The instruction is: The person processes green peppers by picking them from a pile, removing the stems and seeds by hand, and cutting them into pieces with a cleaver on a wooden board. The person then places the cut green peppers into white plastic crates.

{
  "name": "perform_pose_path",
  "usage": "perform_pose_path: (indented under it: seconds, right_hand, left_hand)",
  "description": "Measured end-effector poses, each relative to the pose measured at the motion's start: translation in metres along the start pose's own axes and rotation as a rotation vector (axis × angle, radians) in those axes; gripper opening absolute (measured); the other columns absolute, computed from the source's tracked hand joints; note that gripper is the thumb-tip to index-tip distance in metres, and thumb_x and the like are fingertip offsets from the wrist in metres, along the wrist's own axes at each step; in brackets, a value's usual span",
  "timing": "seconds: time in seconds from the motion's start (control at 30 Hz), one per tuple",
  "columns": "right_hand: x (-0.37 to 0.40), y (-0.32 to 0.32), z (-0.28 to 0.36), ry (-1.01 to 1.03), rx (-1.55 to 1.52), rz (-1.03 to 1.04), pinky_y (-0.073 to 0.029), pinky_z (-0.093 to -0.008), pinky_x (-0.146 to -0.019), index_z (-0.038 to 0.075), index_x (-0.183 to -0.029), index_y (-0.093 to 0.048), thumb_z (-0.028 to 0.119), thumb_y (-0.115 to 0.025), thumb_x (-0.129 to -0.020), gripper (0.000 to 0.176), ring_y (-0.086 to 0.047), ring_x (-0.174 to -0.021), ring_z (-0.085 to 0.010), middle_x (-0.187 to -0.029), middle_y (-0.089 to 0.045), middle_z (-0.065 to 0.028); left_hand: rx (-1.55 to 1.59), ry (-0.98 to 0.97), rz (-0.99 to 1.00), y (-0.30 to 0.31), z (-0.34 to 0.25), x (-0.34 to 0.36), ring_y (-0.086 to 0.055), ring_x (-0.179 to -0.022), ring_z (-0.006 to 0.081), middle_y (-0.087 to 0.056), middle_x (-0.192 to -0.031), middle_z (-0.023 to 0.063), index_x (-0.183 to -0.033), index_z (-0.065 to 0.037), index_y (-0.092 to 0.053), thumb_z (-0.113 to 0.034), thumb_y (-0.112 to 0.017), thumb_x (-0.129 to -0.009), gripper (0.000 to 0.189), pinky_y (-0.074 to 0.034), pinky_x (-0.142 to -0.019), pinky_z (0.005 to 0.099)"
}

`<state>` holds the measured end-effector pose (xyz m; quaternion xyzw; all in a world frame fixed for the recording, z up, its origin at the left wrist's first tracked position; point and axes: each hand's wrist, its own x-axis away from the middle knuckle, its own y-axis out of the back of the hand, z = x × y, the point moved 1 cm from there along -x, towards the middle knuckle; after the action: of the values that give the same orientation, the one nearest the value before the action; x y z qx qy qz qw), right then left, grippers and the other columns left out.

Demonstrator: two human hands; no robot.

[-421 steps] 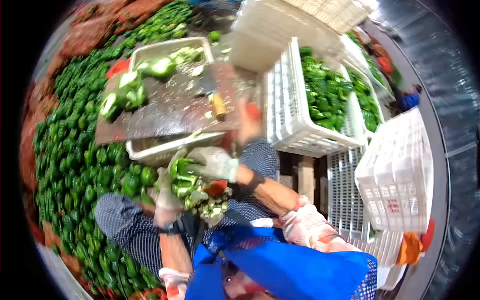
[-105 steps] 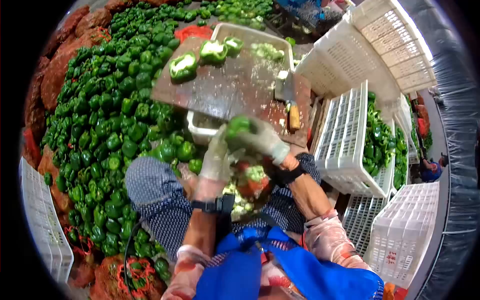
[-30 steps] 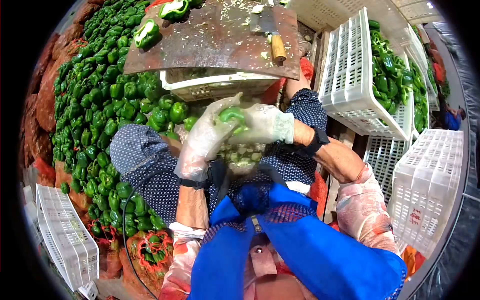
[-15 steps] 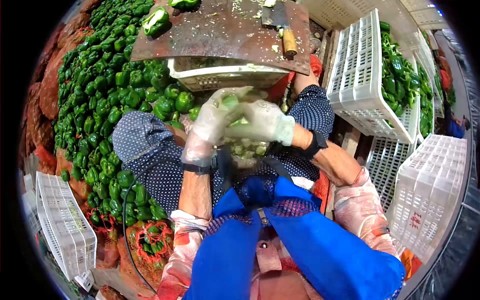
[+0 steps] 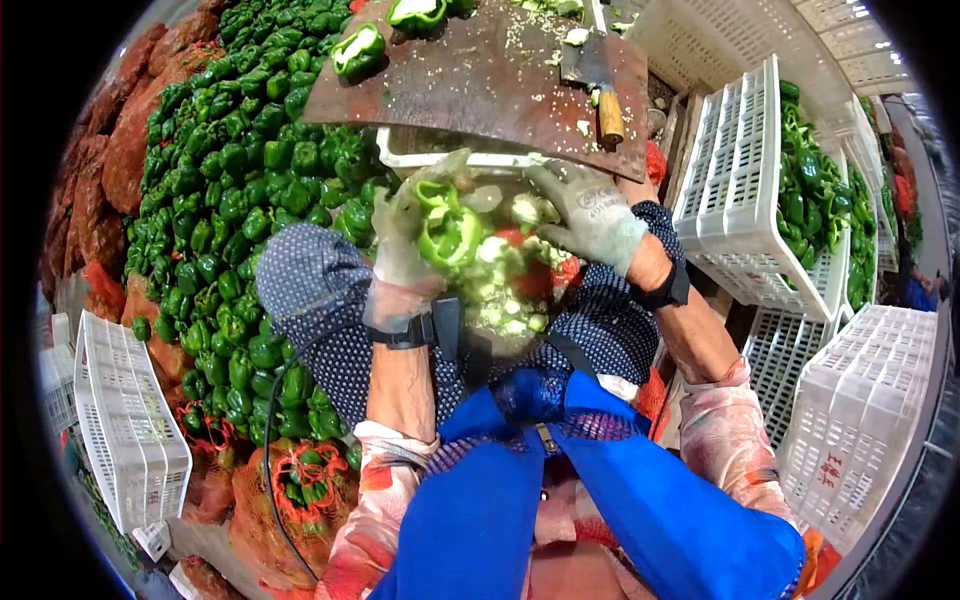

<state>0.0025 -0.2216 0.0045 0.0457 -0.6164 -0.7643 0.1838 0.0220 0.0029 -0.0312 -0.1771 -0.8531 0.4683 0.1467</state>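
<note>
My left hand [image 5: 402, 235], in a whitish glove, is closed around a cut-open green bell pepper [image 5: 450, 240] whose hollow ring faces up. To its right, my right hand [image 5: 597, 215] is open with gloved fingers spread. Pale pepper cores [image 5: 505, 285] lie heaped below and between the hands, and one pepper core [image 5: 530, 210] is right by the right fingertips. Beyond the hands is a cutting board [image 5: 450, 85] with a cleaver [image 5: 608, 110], its wooden handle pointing toward me. Cut peppers [image 5: 358, 50] rest on the board's left side.
A large pile of green peppers [image 5: 215, 220] spreads along the left, beside red mesh sacks [image 5: 120, 150]. A white crate [image 5: 728, 165] of peppers stands tilted at right. More white crates [image 5: 860, 410] are at lower right, with another white crate [image 5: 130, 420] at lower left.
My hands were together around the pepper; now they are apart. The right hand has moved right and opened, while the left keeps the pepper. The whole view has shifted slightly.
</note>
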Motion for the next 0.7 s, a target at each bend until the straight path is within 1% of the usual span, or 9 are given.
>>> perform_pose_path:
  seconds: [0.07, 0.13, 0.27, 0.33, 0.4, 0.5, 0.57, 0.6, 0.7]
  right_hand:
    - [-0.002, -0.009, 0.002, 0.16, -0.245, -0.241, -0.052, -0.045, -0.091, 0.006, -0.138, -0.045, 0.029, -0.067, -0.086, 0.061, -0.062, -0.106, -0.038, -0.123, -0.056, -0.0243]
    - [0.005, -0.008, 0.031, 0.159, -0.696, -0.167, -0.055, -0.0394, -0.083, 0.009, -0.135, -0.051, 0.031, -0.069, -0.085, 0.057, -0.065, -0.098, -0.0353, -0.12, -0.056, -0.0218]
    - [0.002, -0.028, 0.055, 0.146, -0.4, -0.143, -0.054, -0.0453, -0.081, 0.007, -0.123, -0.057, 0.031, -0.066, -0.088, 0.044, -0.064, -0.096, -0.0354, -0.112, -0.059, -0.0167]
    - [0.0, -0.021, 0.043, 0.178, -0.736, -0.264, -0.054, -0.0416, -0.076, 0.006, -0.12, -0.06, 0.028, -0.066, -0.088, 0.039, -0.065, -0.091, -0.0303, -0.104, -0.063, -0.0155]
    - [0.021, 0.017, 0.045, 0.006, -1.661, -0.244, -0.047, -0.0227, -0.059, 0.002, -0.119, -0.061, 0.031, -0.064, -0.093, 0.038, -0.058, -0.069, -0.0064, -0.088, -0.066, -0.0027]
    - [0.026, 0.017, 0.036, 0.326, -2.341, -0.212, -0.046, -0.0198, -0.054, 0.001, -0.121, -0.059, 0.027, -0.061, -0.097, 0.035, -0.056, -0.063, -0.0036, -0.087, -0.065, -0.0002]
    - [0.011, -0.018, 0.021, 0.0, -1.831, -0.094, -0.049, -0.0216, -0.058, 0.001, -0.121, -0.062, 0.034, -0.067, -0.093, 0.043, -0.059, -0.069, -0.006, -0.093, -0.067, -0.0015]
    - [-0.003, -0.054, 0.01, 0.043, -1.196, -0.293, -0.048, -0.0212, -0.059, 0.002, -0.119, -0.064, 0.036, -0.07, -0.09, 0.045, -0.059, -0.07, -0.0058, -0.093, -0.067, -0.0007]
    - [0.024, -0.01, 0.026, -0.031, -1.847, -0.118, -0.047, -0.0205, -0.058, 0.004, -0.119, -0.064, 0.033, -0.071, -0.09, 0.041, -0.058, -0.069, -0.0044, -0.091, -0.067, 0.0009]
  left_hand:
    - [-0.196, -0.021, 0.026, -0.004, -0.002, -0.001, -0.063, -0.107, 0.0269, -0.059, -0.113, 0.0101, -0.137, 0.002, -0.045, -0.065, -0.068, -0.079, 0.091, -0.061, -0.081, 0.0394]
    - [-0.084, 0.016, 0.021, 0.016, 0.009, -0.002, -0.062, -0.108, 0.0276, -0.059, -0.115, 0.0104, -0.138, 0.004, -0.043, -0.059, -0.07, -0.081, 0.09, -0.059, -0.086, 0.0396]
    - [-0.244, 0.018, 0.016, 0.012, 0.019, -0.015, -0.06, -0.107, 0.0253, -0.058, -0.124, 0.0135, -0.14, 0.005, -0.04, -0.062, -0.065, -0.083, 0.092, -0.055, -0.088, 0.0363]
    - [-0.236, 0.028, 0.041, 0.0, 0.016, -0.002, -0.05, -0.125, 0.0298, -0.053, -0.135, 0.0135, -0.145, -0.006, -0.04, -0.067, -0.051, -0.089, 0.084, -0.04, -0.107, 0.0479]
    - [-0.152, 0.075, 0.025, 0.006, 0.014, 0.0, -0.044, -0.131, 0.0296, -0.05, -0.139, 0.014, -0.145, -0.009, -0.041, -0.067, -0.047, -0.09, 0.08, -0.035, -0.111, 0.0469]
    - [-0.037, 0.083, -0.058, 0.017, 0.023, -0.004, -0.04, -0.135, 0.0286, -0.043, -0.147, 0.0132, -0.147, -0.011, -0.039, -0.067, -0.045, -0.091, 0.079, -0.032, -0.112, 0.0464]
    - [0.011, 0.109, 0.062, 0.013, 0.032, -0.008, -0.038, -0.137, 0.028, -0.039, -0.151, 0.0105, -0.15, -0.012, -0.035, -0.064, -0.046, -0.092, 0.079, -0.03, -0.114, 0.048]
    - [-0.004, 0.089, 0.069, 0.016, 0.035, -0.009, -0.04, -0.134, 0.0274, -0.04, -0.15, 0.0105, -0.15, -0.012, -0.034, -0.063, -0.047, -0.093, 0.078, -0.033, -0.112, 0.0472]
    - [-0.036, 0.072, 0.009, 0.018, 0.036, -0.012, -0.048, -0.126, 0.0259, -0.044, -0.146, 0.0114, -0.151, -0.011, -0.033, -0.059, -0.05, -0.093, 0.076, -0.041, -0.106, 0.0443]
